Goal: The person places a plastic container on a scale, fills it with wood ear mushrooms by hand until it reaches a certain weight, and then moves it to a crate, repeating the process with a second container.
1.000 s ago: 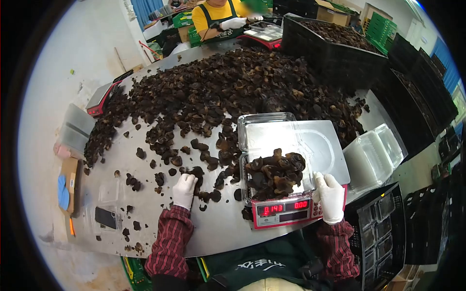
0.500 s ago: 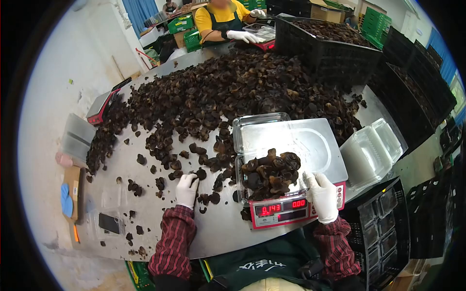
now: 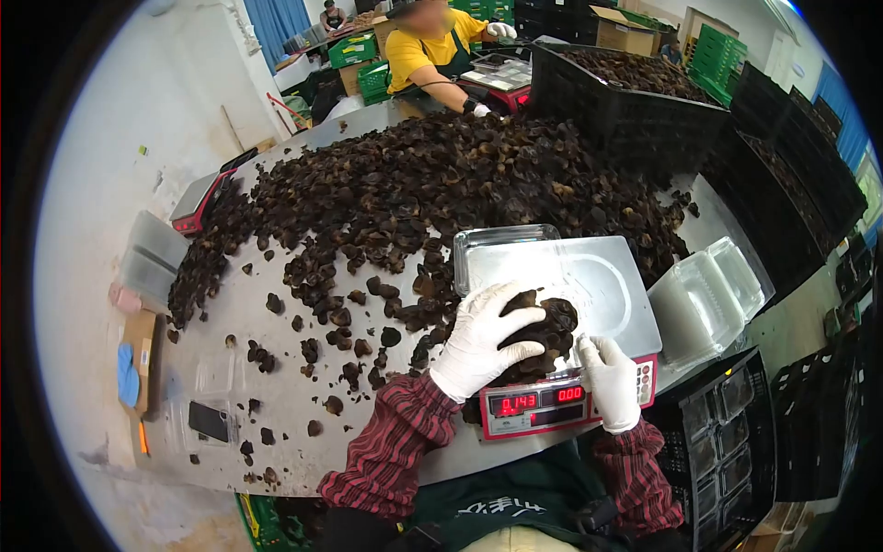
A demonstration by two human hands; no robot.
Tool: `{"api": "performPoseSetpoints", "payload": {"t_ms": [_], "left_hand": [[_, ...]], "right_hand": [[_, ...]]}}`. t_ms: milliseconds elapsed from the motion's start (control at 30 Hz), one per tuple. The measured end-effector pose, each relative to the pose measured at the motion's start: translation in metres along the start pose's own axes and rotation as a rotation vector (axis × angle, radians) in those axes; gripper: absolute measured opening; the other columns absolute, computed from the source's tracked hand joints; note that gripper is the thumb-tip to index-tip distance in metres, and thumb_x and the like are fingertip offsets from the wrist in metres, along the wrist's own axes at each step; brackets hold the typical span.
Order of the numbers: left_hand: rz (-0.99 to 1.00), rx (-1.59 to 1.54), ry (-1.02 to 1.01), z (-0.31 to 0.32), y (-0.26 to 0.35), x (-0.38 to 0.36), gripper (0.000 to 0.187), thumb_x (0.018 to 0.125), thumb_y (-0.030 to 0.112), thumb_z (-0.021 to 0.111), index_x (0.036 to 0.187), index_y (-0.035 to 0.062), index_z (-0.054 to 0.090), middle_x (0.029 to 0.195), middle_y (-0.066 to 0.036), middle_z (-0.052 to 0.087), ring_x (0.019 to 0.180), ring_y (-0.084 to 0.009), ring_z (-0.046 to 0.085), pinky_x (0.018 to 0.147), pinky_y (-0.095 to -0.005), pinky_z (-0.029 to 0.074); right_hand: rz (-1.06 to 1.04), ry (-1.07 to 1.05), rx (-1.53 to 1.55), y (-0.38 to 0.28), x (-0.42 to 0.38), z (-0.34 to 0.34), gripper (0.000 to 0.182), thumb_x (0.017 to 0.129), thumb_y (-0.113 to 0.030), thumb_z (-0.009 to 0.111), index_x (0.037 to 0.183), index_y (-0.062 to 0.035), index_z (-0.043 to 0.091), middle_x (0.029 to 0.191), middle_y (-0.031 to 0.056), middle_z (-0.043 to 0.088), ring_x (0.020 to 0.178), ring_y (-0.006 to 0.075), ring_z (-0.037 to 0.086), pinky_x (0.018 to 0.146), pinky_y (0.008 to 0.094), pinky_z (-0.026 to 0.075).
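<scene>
On the red-and-silver digital scale (image 3: 510, 425) sits a clear plastic box (image 3: 463, 262) with its lid folded back, heaped with dark wood ear mushrooms (image 3: 556, 324). My left hand (image 3: 487, 342), in a white glove, lies over the left side of the heap with fingers spread, touching the mushrooms. Its palm and part of the box are hidden. At the box's right edge, my gloved right hand (image 3: 611, 382) is closed, thumb and fingers pinched near the rim. The red display reads 0.143 and 0.00.
A large mushroom pile (image 3: 414, 175) covers the back of the metal table (image 3: 303, 451). Stacked clear boxes (image 3: 704, 299) stand right of the scale, near black crates (image 3: 625, 115). A phone (image 3: 209, 420) lies left. Across the table, a person in yellow (image 3: 423, 60) reaches toward the pile.
My left hand has moved right and up from the loose mushrooms on the table onto the heap in the box. My right hand stays at the box's edge. The other person's arm has lowered toward the pile.
</scene>
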State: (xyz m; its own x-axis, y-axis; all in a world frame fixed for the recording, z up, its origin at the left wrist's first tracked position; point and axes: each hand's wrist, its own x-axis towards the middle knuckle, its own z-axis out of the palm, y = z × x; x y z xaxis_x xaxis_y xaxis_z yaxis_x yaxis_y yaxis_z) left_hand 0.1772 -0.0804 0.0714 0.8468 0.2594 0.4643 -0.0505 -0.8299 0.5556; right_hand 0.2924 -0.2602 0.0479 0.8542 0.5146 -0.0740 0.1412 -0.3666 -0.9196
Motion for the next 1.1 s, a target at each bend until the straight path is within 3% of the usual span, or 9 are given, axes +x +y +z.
{"api": "performPoseSetpoints", "payload": {"t_ms": [100,333,400,467,667,800,933,1000,1100], "left_hand": [[-0.143,-0.372,0.117,-0.006,-0.003,-0.004,0.028,0.084,0.015,0.066,0.11,0.0058,0.065,0.129,-0.013,0.05,0.118,-0.0255,0.051,0.099,-0.0346,0.04],[-0.202,-0.142,0.296,-0.021,-0.006,-0.041,0.02,0.08,0.007,0.067,0.1,0.0035,0.067,0.112,-0.01,0.06,0.101,-0.0227,0.06,0.086,-0.0305,0.048],[-0.267,-0.154,0.282,-0.019,-0.005,-0.046,0.019,0.08,0.007,0.068,0.098,0.0025,0.067,0.11,-0.008,0.061,0.1,-0.0216,0.06,0.086,-0.0305,0.048],[-0.002,0.195,0.207,-0.014,-0.004,-0.047,0.015,0.072,0.006,0.071,0.086,0.0051,0.068,0.093,-0.006,0.063,0.094,-0.0237,0.06,0.082,-0.0342,0.047],[-0.047,0.172,0.235,0.002,0.003,-0.052,0.014,0.073,0.005,0.07,0.086,0.0063,0.067,0.094,-0.006,0.063,0.094,-0.0255,0.059,0.085,-0.0361,0.046],[-0.012,0.178,0.235,-0.004,0.004,-0.055,0.018,0.074,0.003,0.069,0.091,0.0062,0.068,0.1,-0.007,0.064,0.096,-0.026,0.059,0.087,-0.0364,0.047],[-0.043,0.146,0.346,-0.008,0.008,-0.064,0.021,0.074,0.0,0.068,0.094,0.0065,0.069,0.102,-0.008,0.064,0.098,-0.0264,0.059,0.087,-0.0367,0.047],[-0.258,-0.08,0.392,-0.006,0.011,-0.068,0.023,0.075,-0.002,0.066,0.096,0.0068,0.069,0.102,-0.008,0.064,0.1,-0.0262,0.059,0.087,-0.0365,0.047],[-0.125,0.028,0.331,0.004,0.004,-0.068,0.025,0.075,-0.006,0.062,0.097,0.0051,0.068,0.101,-0.009,0.064,0.099,-0.0264,0.06,0.084,-0.0342,0.049]], "right_hand": [[0.009,-0.003,0.025,0.0,-0.002,-0.002,0.021,0.091,-0.019,0.061,0.095,0.0014,0.065,0.065,-0.0025,0.056,0.051,0.003,0.044,0.048,0.0206,0.038],[-0.434,0.344,-0.208,-0.008,-0.005,-0.003,0.014,0.084,-0.013,0.068,0.09,-0.0001,0.066,0.063,0.0035,0.059,0.054,0.0089,0.054,0.05,0.0241,0.043],[-0.71,0.089,-0.261,-0.025,-0.013,-0.001,0.011,0.081,-0.013,0.07,0.087,-0.0047,0.065,0.069,0.0095,0.062,0.058,0.0236,0.061,0.052,0.0306,0.047],[-0.883,-0.051,-0.363,-0.028,-0.014,0.016,0.019,0.08,-0.02,0.07,0.074,-0.0064,0.058,0.064,0.0079,0.058,0.057,0.0241,0.06,0.05,0.0348,0.046],[-0.83,-0.048,-0.744,-0.028,-0.013,0.047,0.024,0.078,-0.024,0.071,0.075,-0.0082,0.053,0.054,0.0054,0.053,0.049,0.0239,0.057,0.043,0.0363,0.042],[-0.803,-0.027,-0.599,-0.027,-0.008,0.045,0.022,0.08,-0.023,0.067,0.067,-0.0086,0.055,0.055,0.0083,0.056,0.051,0.0257,0.059,0.047,0.036,0.045],[-0.574,-0.076,-0.343,-0.029,-0.007,0.031,0.019,0.075,-0.02,0.072,0.065,-0.0087,0.061,0.056,0.0097,0.057,0.052,0.0269,0.06,0.047,0.0363,0.045],[-0.677,-0.107,-0.471,-0.03,-0.007,0.034,0.02,0.075,-0.021,0.071,0.066,-0.0085,0.06,0.056,0.0096,0.057,0.052,0.0264,0.06,0.047,0.0362,0.045],[-0.782,-0.097,-0.711,-0.027,-0.007,0.049,0.022,0.076,-0.023,0.07,0.068,-0.0086,0.056,0.057,0.0091,0.057,0.054,0.0267,0.06,0.049,0.0377,0.046]]}}
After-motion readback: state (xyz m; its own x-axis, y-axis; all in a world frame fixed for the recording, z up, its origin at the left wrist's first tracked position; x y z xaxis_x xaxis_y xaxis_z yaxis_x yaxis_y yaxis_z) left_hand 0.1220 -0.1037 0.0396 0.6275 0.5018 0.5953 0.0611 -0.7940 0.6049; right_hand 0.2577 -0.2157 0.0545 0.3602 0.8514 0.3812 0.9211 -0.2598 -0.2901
